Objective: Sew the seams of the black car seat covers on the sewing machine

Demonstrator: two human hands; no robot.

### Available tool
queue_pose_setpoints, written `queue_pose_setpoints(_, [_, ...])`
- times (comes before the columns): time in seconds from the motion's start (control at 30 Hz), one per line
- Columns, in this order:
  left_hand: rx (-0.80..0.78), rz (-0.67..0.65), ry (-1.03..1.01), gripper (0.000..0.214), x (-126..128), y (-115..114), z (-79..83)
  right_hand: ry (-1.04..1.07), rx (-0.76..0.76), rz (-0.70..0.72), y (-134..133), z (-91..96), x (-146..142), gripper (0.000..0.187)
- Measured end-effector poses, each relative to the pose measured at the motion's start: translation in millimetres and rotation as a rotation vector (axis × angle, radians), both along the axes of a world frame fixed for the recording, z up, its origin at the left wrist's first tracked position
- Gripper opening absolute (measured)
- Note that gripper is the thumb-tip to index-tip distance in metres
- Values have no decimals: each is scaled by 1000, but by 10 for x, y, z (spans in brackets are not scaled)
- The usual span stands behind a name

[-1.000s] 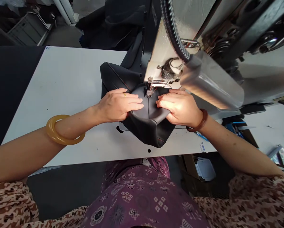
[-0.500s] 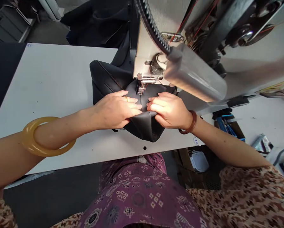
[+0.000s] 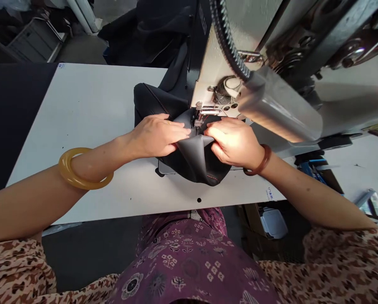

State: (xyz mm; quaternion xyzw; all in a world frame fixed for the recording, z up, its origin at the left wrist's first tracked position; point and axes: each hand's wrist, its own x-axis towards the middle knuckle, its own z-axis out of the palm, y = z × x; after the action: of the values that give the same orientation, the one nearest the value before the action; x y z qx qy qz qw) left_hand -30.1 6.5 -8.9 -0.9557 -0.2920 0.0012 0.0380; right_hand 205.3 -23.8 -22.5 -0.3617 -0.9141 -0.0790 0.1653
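Note:
Black leather-like material (image 3: 193, 156), folded and with a stitched seam, lies bunched under the presser foot (image 3: 198, 122) of a sewing machine (image 3: 204, 90). My left hand (image 3: 160, 135) rests on its left part, fingertips near the foot and the thumb side at a raised fold. Right of the foot, my right hand (image 3: 235, 141) pinches the material with bent fingers. Between both hands the front of the piece rises in a fold and hangs toward me. The needle tip is too small to make out.
A lamp (image 3: 280, 105) on a flexible neck hangs above my right hand. The white table (image 3: 97, 97) has a front edge close to my body. More dark material (image 3: 157, 29) lies behind it. A box of tools (image 3: 322, 173) stands at the right.
Both hands have moved slightly forward, closer to the presser foot, and the material with them. The fold between them stands higher. The whole view has shifted a little.

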Motion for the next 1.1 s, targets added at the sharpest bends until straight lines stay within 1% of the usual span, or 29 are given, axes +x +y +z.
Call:
queue_pose_setpoints(0.07, [-16,14,-21,43,-30,19,-13,70,41,19,-61,14,45,43])
queue_pose_setpoints(0.13, [-59,27,-43,46,-56,-16,2,150,82,75,-194,6,124,48])
queue_pose_setpoints(0.17, [-93,33,-59,47,-62,-52,20,181,60,107,-274,-13,162,45])
queue_pose_setpoints(0.2, [-131,37,-78,47,-60,-95,44,197,7,138,-353,-45,191,44])
queue_pose_setpoints(0.23, [-165,38,-99,48,-50,-140,70,193,-63,163,-423,-87,205,46])
queue_pose_setpoints(0.3, [-210,21,-125,49,-10,-217,117,145,-192,164,-519,-193,178,56])
queue_pose_setpoints(0.33, [-219,4,-125,48,15,-241,133,113,-219,153,-546,-244,143,53])
queue_pose_setpoints(0.37, [-218,-18,-116,44,39,-256,141,84,-211,147,-568,-285,100,41])
queue_pose_setpoints(0.43, [-197,-78,-60,35,76,-262,137,44,-132,162,-625,-319,17,13])
queue_pose_setpoints(0.47, [-179,-122,-16,32,89,-259,128,19,-84,175,-673,-310,-13,9])
queue_pose_setpoints(0.57, [-79,-262,130,23,121,-259,94,-28,27,167,-877,-233,-40,24])
queue_pose_setpoints(0.6, [-39,-284,175,21,136,-262,86,-21,37,162,-940,-210,-33,26])
queue_pose_setpoints(0.67, [36,-280,231,22,169,-260,83,24,45,163,-1013,-184,-18,26])
queue_pose_setpoints(0.73, [106,-264,230,30,191,-234,107,76,67,181,-995,-164,-28,25])
queue_pose_setpoints(0.8, [164,-275,202,39,185,-178,155,122,125,202,-909,-113,-85,26])
queue_pose_setpoints(0.83, [172,-283,190,39,171,-141,183,144,162,212,-853,-72,-132,26])
queue_pose_setpoints(0.87, [156,-282,182,37,151,-101,209,165,197,220,-796,-25,-187,27])
queue_pose_setpoints(0.93, [85,-240,161,26,106,-21,238,206,257,225,-694,60,-308,27])
queue_pose_setpoints(1.0, [21,-205,133,16,70,36,225,248,303,229,-628,95,-404,28])
queue_pose_setpoints(1.03, [12,-217,117,15,59,53,204,262,318,235,-610,89,-431,28])
queue_pose_setpoints(1.1, [29,-297,78,20,52,62,148,259,325,264,-592,48,-433,25])
